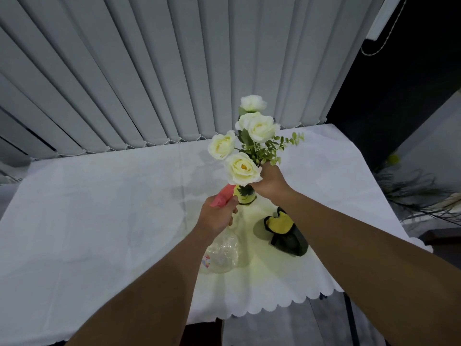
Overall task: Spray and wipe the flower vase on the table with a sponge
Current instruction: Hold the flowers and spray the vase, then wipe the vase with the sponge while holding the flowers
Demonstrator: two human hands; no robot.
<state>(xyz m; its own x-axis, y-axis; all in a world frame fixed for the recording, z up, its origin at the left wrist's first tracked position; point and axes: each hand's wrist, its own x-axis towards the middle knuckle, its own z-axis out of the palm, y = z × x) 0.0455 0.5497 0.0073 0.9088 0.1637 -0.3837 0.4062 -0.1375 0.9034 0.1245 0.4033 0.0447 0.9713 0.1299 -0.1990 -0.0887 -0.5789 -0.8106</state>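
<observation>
- Arms reach forward together; our left hand [219, 216] clamps the clear plastic spray bottle [222, 255] at its pink trigger head.
- Our right hand [270, 182] grips the white artificial roses [243, 168] above the yellow vase [245, 196].

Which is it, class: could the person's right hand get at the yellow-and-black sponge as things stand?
Probably not at once: the right hand is closed around the flower stems above the vase. The sponge lies uncovered on the tablecloth just beneath that forearm, so letting go should free the way.
</observation>
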